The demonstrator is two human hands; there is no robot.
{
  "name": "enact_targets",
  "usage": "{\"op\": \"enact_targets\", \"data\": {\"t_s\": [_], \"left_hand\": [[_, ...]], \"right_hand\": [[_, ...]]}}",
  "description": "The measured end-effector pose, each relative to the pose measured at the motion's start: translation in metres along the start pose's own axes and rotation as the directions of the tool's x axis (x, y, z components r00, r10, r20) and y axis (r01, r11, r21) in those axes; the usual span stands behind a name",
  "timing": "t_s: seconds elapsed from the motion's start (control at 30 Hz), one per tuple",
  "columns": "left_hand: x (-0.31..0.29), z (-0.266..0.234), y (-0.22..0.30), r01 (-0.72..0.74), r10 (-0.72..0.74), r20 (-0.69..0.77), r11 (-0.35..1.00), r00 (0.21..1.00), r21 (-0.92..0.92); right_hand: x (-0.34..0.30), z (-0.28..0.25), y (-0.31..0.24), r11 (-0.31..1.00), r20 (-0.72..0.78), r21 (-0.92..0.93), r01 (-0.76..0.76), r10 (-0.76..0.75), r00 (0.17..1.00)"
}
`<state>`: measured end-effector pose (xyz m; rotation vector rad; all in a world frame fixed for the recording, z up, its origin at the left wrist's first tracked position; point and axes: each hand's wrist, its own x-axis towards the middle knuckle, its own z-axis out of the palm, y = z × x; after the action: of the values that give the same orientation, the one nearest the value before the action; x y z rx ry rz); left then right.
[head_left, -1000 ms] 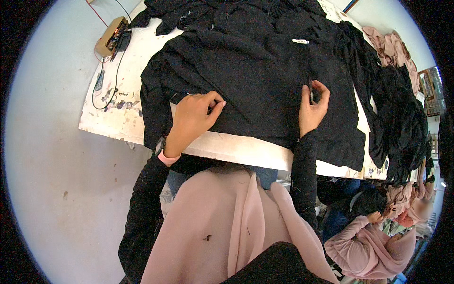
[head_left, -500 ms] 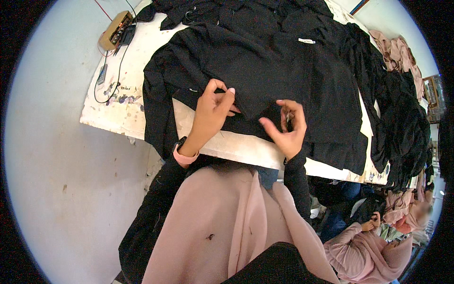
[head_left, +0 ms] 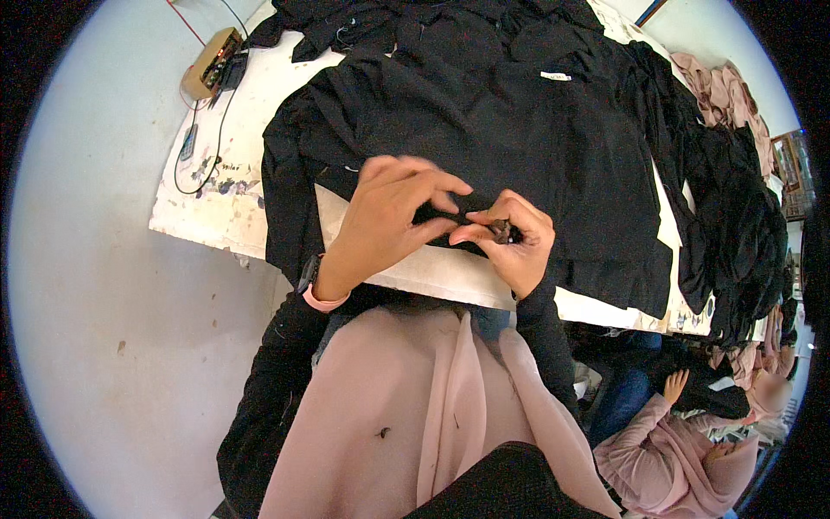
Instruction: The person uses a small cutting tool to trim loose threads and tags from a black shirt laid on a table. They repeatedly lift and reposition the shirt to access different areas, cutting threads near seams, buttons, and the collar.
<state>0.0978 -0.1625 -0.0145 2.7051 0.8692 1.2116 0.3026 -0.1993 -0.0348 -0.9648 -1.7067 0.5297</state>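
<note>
Drawn closer together, right hand [head_left: 522, 248] pinching black garment [head_left: 501, 130], left hand [head_left: 385, 216] curled, grip unclear

My left forearm [head_left: 272, 372] slants up from the lower left, my right forearm [head_left: 546, 337] from below, right of centre. Both hands meet near mid-frame. My left hand [head_left: 393, 212] arches, fingers bent rightward, its thumb apart beneath them, the upper knuckles blurred. My right hand [head_left: 519, 238] curls, thumb and index finger pointing left, close to my left fingertips.
</note>
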Motion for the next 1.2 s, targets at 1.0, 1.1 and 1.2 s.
{"op": "enact_targets", "data": {"t_s": [1.0, 1.1, 1.2], "left_hand": [[0.009, -0.009, 0.016, 0.53, -0.595, 0.29, 0.276, 0.749, -0.802], [0.009, -0.009, 0.016, 0.528, -0.566, 0.302, 0.288, 0.767, -0.799], [0.008, -0.009, 0.016, 0.527, -0.55, 0.304, 0.308, 0.778, -0.792]], "right_hand": [[0.012, -0.028, -0.053, 0.901, -0.003, 0.01, -0.433, 0.433, 0.901], [0.014, -0.025, -0.053, 0.897, -0.041, -0.04, -0.44, 0.438, 0.898], [0.015, -0.023, -0.054, 0.914, -0.036, -0.03, -0.404, 0.403, 0.914]]}}
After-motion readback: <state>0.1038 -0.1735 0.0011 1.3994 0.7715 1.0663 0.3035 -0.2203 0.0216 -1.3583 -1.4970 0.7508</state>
